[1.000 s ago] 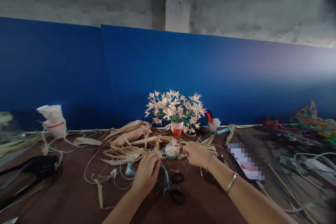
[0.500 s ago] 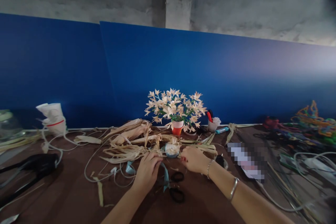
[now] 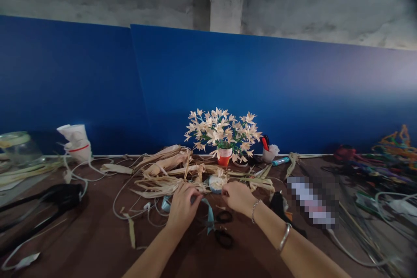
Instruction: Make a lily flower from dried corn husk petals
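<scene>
My left hand is held low over the brown table, thumb and fingertips pinched together; what they hold is too small to make out. A strip of light blue ribbon hangs or lies right beside these fingertips. My right hand, with a bracelet and a bangle on its arm, is closed, its fingertips turned inward and mostly hidden. Between and just beyond the hands is a light blue roll with pale husk pieces on it. Black-handled scissors lie between my wrists.
Dried husks lie in a heap behind my left hand. A red-orange cup holds pale flowers. A black tool lies beside my right forearm, a black stand-like object at left. White cords and coloured strands spread about.
The view has turned slightly left. Both hands have shifted a little left over the table, the right one more, and more of the black tool beside the right forearm shows.
</scene>
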Demonstrator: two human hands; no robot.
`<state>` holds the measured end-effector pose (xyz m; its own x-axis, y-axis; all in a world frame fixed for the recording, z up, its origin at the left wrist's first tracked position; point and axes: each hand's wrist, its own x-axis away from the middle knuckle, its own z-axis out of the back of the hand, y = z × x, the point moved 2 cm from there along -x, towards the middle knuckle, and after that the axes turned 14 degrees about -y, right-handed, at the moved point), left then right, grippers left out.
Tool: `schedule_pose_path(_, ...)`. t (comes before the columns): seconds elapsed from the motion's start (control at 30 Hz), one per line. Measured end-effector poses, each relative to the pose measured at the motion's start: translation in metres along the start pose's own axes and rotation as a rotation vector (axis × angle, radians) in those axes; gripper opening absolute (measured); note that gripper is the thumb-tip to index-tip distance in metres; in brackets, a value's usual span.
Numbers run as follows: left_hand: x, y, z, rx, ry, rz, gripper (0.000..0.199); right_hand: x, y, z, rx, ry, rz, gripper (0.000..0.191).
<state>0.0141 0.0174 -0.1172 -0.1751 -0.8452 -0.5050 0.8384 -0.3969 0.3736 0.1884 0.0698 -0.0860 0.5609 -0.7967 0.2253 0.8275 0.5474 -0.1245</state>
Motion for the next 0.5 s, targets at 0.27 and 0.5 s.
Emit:
schedule_pose_path(0.27, 0.001, -0.005, 0.002, 0.092, 0.03, 0.018, 0.019, 0.015, 0.018, -0.001, 0.017, -0.081, 0.046, 0.021)
schedule_pose_path(0.5, 0.0, 0.001, -0.003, 0.077, -0.005, 0.028, 0.012, 0.031, 0.018, -0.007, 0.099, -0.109, 0.118, 0.021)
